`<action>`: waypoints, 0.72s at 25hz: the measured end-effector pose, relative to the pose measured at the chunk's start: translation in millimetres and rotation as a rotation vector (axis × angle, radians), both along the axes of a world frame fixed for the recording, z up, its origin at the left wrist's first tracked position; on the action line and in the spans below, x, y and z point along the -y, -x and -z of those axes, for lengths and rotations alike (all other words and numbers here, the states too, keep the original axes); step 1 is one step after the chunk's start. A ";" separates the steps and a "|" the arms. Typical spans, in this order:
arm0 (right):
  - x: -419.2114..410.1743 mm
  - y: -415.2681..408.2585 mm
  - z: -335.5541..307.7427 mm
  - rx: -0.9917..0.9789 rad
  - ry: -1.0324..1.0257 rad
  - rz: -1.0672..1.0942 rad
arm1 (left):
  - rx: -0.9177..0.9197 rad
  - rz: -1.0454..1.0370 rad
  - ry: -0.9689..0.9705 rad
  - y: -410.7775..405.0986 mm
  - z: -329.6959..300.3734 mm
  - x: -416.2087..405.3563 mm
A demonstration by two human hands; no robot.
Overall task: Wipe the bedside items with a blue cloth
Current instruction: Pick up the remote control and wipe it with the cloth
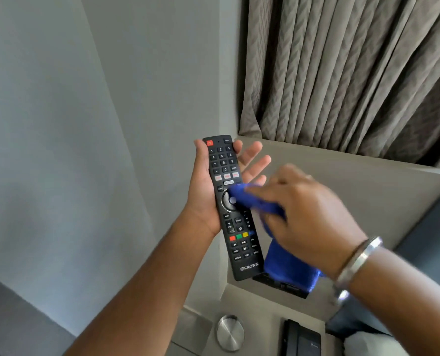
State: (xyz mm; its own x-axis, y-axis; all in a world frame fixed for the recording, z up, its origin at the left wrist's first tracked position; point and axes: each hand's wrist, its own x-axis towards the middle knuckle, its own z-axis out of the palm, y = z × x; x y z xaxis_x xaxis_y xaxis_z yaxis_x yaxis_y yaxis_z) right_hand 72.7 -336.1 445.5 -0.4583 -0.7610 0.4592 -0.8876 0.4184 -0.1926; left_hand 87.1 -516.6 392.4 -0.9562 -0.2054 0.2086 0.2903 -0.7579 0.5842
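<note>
The left hand cradles a black remote upright above the tabletop, fingers partly spread behind it. The right hand is closed on a blue cloth, pressing it against the round pad. The remote looks light, rigid and smooth, best gripped along its long edges; the cloth is soft and limp.

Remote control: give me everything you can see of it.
The remote control is a long black plastic bar printed CROWN near its bottom end, with a red power button on top, number keys, a round navigation ring and red, green and yellow keys. It is held button side up in the air, cradled in the left hand. The right hand presses a blue cloth onto its middle.
</note>
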 end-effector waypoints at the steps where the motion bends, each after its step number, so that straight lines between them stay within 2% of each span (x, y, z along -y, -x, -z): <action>1: 3.8 -8.3 10.1 0.026 -0.080 -0.047 | 0.003 -0.003 0.007 -0.1 0.0 1.8; 3: 1.1 -19.8 23.5 0.099 -0.223 -0.144 | 0.044 -0.038 0.014 -0.4 8.7 7.5; 5: -4.7 -15.8 17.5 0.147 -0.280 -0.165 | 0.109 -0.038 0.019 -1.6 20.2 8.4; 9: 16.7 13.1 -9.9 -0.013 0.076 0.022 | 0.175 0.040 0.095 -5.2 28.8 -3.0; 11: 36.9 21.0 -10.1 -0.061 0.118 0.105 | 0.146 0.041 0.115 -2.6 30.1 -6.2; 14: 44.0 9.8 31.1 0.053 -0.061 -0.008 | 0.250 -0.049 0.024 7.4 46.7 -2.9; 18: 0.4 -21.0 120.1 0.363 -0.351 -0.115 | 0.472 -0.174 -0.092 23.7 108.9 4.9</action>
State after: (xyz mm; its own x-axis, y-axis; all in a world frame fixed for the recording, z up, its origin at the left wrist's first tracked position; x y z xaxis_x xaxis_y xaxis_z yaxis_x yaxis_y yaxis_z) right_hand 93.7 -336.5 325.4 -0.4450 -0.8955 -0.0061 -0.8339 0.4169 -0.3617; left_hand 63.4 -521.4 283.5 -0.8918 -0.3675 -0.2640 0.1375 -0.7760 0.6156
